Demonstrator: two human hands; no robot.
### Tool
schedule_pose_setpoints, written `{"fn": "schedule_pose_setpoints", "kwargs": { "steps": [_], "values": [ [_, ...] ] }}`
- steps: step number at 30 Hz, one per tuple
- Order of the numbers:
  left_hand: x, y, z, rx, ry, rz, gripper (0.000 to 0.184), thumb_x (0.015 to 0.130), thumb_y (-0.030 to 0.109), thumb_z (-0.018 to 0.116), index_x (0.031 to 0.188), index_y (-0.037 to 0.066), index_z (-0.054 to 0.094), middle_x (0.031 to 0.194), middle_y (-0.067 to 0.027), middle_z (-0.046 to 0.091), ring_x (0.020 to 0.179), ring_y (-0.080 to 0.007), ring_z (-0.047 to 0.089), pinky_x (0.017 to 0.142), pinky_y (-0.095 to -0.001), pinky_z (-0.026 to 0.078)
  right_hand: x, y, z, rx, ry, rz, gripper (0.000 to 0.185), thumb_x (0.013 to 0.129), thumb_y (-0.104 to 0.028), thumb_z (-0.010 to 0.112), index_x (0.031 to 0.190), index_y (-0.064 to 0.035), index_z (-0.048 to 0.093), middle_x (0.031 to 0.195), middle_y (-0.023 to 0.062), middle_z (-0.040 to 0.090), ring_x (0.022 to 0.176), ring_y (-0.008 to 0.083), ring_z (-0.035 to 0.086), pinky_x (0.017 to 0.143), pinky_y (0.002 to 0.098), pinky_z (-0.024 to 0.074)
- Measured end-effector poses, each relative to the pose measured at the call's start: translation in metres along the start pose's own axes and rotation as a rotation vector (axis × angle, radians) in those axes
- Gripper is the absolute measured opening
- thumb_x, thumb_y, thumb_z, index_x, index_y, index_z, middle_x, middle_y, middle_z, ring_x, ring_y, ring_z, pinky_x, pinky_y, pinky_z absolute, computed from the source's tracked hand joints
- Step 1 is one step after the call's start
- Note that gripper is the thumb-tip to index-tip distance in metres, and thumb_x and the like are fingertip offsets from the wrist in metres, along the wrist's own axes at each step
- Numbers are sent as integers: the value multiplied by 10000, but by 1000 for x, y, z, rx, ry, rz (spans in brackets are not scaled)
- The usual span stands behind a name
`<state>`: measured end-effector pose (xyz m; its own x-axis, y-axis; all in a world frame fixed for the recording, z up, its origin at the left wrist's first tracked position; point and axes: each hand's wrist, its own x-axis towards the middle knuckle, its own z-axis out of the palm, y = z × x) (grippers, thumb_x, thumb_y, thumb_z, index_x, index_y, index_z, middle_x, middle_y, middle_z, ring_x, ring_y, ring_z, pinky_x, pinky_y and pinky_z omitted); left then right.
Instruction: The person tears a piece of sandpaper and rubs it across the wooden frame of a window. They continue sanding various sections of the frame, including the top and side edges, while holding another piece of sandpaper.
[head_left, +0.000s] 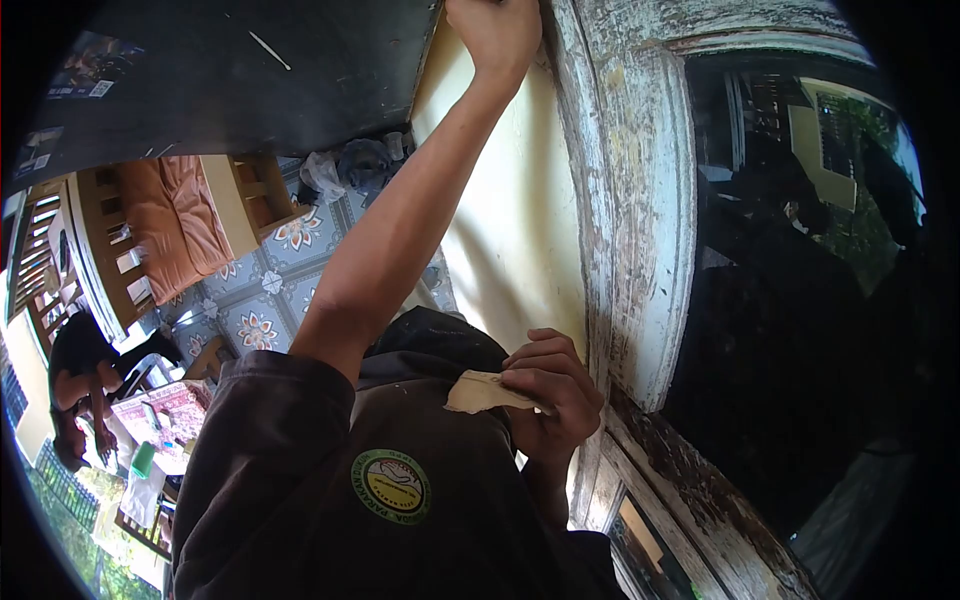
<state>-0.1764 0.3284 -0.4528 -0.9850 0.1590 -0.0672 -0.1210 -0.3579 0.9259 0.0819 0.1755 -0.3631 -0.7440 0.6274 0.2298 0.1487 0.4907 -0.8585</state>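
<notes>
My right hand is closed in front of my chest. Between its thumb and fingers it pinches a creased, torn-edged tan piece of sandpaper. My left arm stretches up across the view, and my left hand is at the top edge, partly cut off. Its fingers look curled beside the edge of a black panel and near a wooden frame with peeling white paint. What the left hand grips, if anything, is hidden.
Dark glass with reflections fills the right side. A bench with an orange cushion stands on patterned floor tiles. Plastic bags lie by the wall. Another person is at far left, near a table with a patterned cloth.
</notes>
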Motion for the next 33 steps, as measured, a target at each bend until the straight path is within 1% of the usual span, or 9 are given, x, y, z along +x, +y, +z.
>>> {"fn": "schedule_pose_setpoints", "kwargs": {
  "steps": [2,4,8,12,13,18,22,29,33],
  "values": [
    [0,0,-2,47,-50,-53,180,848,105,619,839,-71,657,668,-52,607,587,-94,500,546,-255,402,1,0,0,0,0,-2,190,638,-9,671,825,-47,670,728,76,635,692,224,628,743,385,490],
    [0,1,-5,-34,-143,150,156,861,88,616,847,-62,658,670,-25,593,573,-81,485,523,-249,390,0,2,3,21,-8,-13,168,659,-39,685,826,-49,671,729,76,635,691,223,628,743,385,489],
    [-20,16,-11,-136,-287,34,119,874,49,603,887,-61,646,692,-1,588,587,-46,474,518,-216,379,-14,-3,4,17,-15,-16,149,681,-73,697,825,-49,672,730,75,636,691,220,628,747,385,488],
    [-64,17,-24,-117,-331,91,112,876,49,602,889,-54,647,699,10,587,585,-41,474,521,-207,377,-38,-11,-3,23,-8,-32,132,699,-81,694,826,-49,673,730,71,633,689,219,626,757,390,485],
    [-81,22,-31,-11,-233,171,151,808,93,643,814,-57,659,562,-33,567,495,-75,471,487,-251,397,-46,-12,-5,18,-13,-32,127,705,-85,688,826,-49,674,730,70,632,690,219,626,761,393,484],
    [-158,24,-59,-5,-353,-21,132,852,77,661,888,-50,656,635,40,560,544,3,413,461,-183,300,-81,-17,-13,37,-16,-59,125,720,-109,660,828,-46,672,731,70,630,693,218,627,772,409,484],
    [-214,34,-81,-43,-438,-192,93,871,57,635,886,-33,648,700,31,581,598,-7,442,521,-184,348,-107,-22,-18,57,-24,-74,139,713,-115,650,830,-42,668,732,72,630,695,222,627,775,417,486],
    [-307,25,-120,18,-526,-159,71,861,40,644,840,-27,632,702,35,589,615,-12,444,538,-187,365,-147,-27,-30,52,4,-72,142,703,-95,648,834,-45,669,739,69,635,700,229,628,783,429,489],
    [-351,28,-136,-22,-587,-179,45,840,36,648,826,2,621,697,-19,592,581,-41,445,517,-213,374,-165,-25,-32,37,-4,-43,161,704,-90,646,857,-46,669,751,66,643,722,231,629,794,432,488]
  ]
}}
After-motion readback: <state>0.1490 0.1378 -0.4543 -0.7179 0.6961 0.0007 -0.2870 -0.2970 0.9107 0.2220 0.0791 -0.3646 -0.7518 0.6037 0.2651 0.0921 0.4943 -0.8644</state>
